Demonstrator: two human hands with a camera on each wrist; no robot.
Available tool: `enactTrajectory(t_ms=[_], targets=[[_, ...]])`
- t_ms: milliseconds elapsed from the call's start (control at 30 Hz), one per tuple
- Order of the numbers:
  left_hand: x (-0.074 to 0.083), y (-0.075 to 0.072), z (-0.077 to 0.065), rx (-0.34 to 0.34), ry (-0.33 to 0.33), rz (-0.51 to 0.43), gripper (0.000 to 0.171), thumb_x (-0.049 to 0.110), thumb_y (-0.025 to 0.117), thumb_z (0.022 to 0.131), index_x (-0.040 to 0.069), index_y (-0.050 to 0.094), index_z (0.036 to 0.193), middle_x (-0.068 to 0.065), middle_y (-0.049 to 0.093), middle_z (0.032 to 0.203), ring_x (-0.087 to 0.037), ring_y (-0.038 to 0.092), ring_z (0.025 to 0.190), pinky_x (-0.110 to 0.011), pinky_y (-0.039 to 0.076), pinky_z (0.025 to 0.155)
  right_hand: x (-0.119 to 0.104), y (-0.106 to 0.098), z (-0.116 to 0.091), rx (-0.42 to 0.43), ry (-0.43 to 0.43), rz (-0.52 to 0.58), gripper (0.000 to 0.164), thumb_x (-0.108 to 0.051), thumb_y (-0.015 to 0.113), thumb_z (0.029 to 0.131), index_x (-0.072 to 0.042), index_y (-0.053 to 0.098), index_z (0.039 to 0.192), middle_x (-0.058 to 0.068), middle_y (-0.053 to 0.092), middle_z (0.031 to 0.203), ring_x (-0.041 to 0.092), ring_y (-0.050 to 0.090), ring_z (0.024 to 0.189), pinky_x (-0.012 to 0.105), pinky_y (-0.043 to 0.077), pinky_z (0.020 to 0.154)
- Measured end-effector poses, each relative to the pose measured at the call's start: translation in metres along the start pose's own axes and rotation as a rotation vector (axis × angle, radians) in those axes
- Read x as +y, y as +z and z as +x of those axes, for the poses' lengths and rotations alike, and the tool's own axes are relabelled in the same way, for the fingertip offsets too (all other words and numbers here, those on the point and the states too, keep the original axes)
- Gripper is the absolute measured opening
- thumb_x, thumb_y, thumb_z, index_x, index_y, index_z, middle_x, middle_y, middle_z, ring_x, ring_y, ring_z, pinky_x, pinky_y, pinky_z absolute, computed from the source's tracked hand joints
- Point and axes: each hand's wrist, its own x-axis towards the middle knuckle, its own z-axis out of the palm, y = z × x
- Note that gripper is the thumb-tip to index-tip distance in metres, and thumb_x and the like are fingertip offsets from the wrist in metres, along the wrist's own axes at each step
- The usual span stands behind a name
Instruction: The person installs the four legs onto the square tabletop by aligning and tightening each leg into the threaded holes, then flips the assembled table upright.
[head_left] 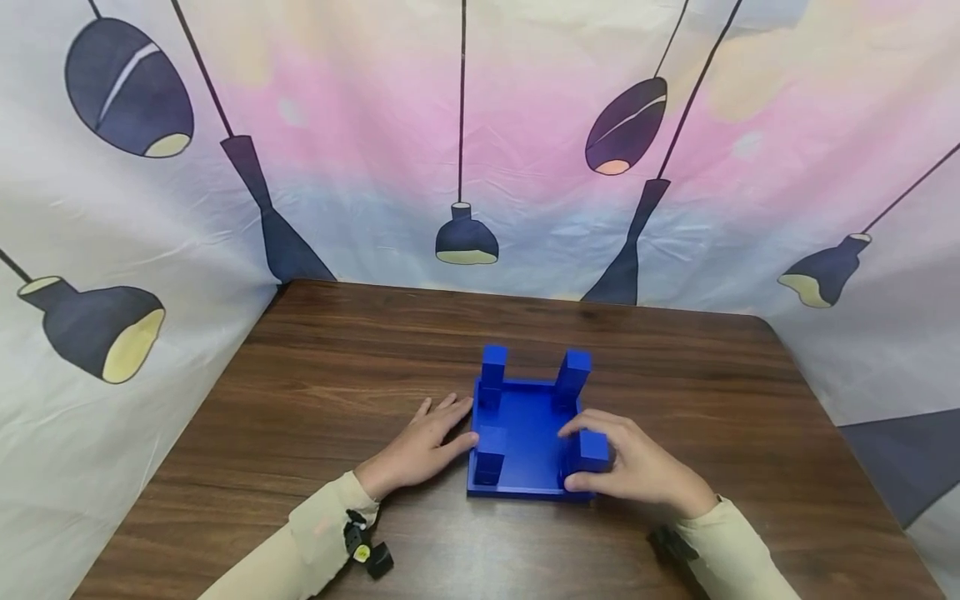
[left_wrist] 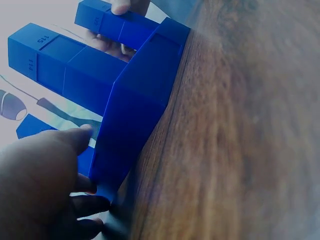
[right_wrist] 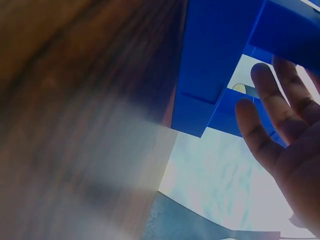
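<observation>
A shallow blue tray-like base (head_left: pixel 528 442) lies on the table, with a square blue post standing up at each corner. My right hand (head_left: pixel 645 462) grips the near right post (head_left: pixel 594 447), thumb on the near side and index finger round the far side. In the right wrist view its other fingers (right_wrist: pixel 272 100) are spread beside the posts. My left hand (head_left: pixel 420 450) rests at the base's left side, fingers extended, thumb tip against the edge near the near left post (head_left: pixel 491 454). Small numbers mark that post in the left wrist view.
Two far posts, the left one (head_left: pixel 492 367) and the right one (head_left: pixel 573 375), rise above the base's back edge. The brown wood-grain table (head_left: pixel 337 350) extends around it. A cloth backdrop (head_left: pixel 360 125) printed with lamps hangs behind the table and along its sides.
</observation>
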Motion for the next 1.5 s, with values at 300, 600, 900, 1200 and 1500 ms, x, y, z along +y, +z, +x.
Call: enactTrajectory(t_ms=[300, 600, 900, 1200, 1500], targets=[[0.011, -0.008, -0.007, 0.231, 0.217, -0.150, 0.052, 0.033, 0.042, 0.116, -0.001, 0.051, 0.154, -0.020, 0.051, 0.157, -0.045, 0.041, 0.149, -0.068, 0.023, 0.122, 0.005, -0.007, -0.001, -0.002, 0.004, 0.018, 0.081, -0.033, 0.095, 0.080, -0.016, 0.058, 0.150, 0.012, 0.057, 0.152, 0.036, 0.055, 0.139, 0.064, 0.051, 0.104], [0.031, -0.012, -0.012, 0.118, 0.359, -0.137, 0.104, 0.085, 0.045, 0.092, 0.010, 0.037, 0.165, -0.018, 0.041, 0.165, -0.043, 0.031, 0.155, -0.072, 0.017, 0.122, 0.007, -0.010, -0.003, -0.018, 0.000, 0.010, 0.098, -0.036, 0.096, 0.078, -0.010, 0.047, 0.159, 0.016, 0.044, 0.164, 0.042, 0.041, 0.150, 0.072, 0.044, 0.106], [0.031, -0.013, -0.012, -0.028, 0.280, -0.046, 0.112, 0.055, 0.088, 0.081, 0.022, 0.027, 0.169, -0.009, 0.035, 0.171, -0.039, 0.020, 0.160, -0.072, 0.009, 0.123, 0.004, -0.008, -0.002, -0.057, 0.046, 0.020, 0.103, -0.033, 0.096, 0.077, -0.011, 0.043, 0.162, 0.008, 0.040, 0.168, 0.039, 0.039, 0.152, 0.069, 0.042, 0.110], [0.026, -0.008, -0.008, -0.070, 0.273, -0.008, 0.103, 0.053, 0.087, 0.084, 0.015, 0.037, 0.166, -0.013, 0.037, 0.169, -0.046, 0.014, 0.159, -0.074, 0.009, 0.122, 0.007, -0.006, -0.004, -0.147, 0.076, -0.033, 0.092, -0.041, 0.090, 0.084, -0.012, 0.048, 0.160, 0.011, 0.042, 0.166, 0.045, 0.029, 0.155, 0.073, 0.024, 0.118], [0.021, -0.003, -0.008, -0.161, 0.232, 0.060, 0.074, 0.055, 0.072, 0.097, 0.016, 0.053, 0.157, -0.013, 0.034, 0.169, -0.042, 0.007, 0.161, -0.077, 0.011, 0.120, 0.007, -0.005, -0.005, -0.246, 0.129, -0.026, 0.069, -0.053, 0.080, 0.091, -0.012, 0.067, 0.145, 0.014, 0.048, 0.162, 0.053, 0.024, 0.155, 0.080, 0.020, 0.115]])
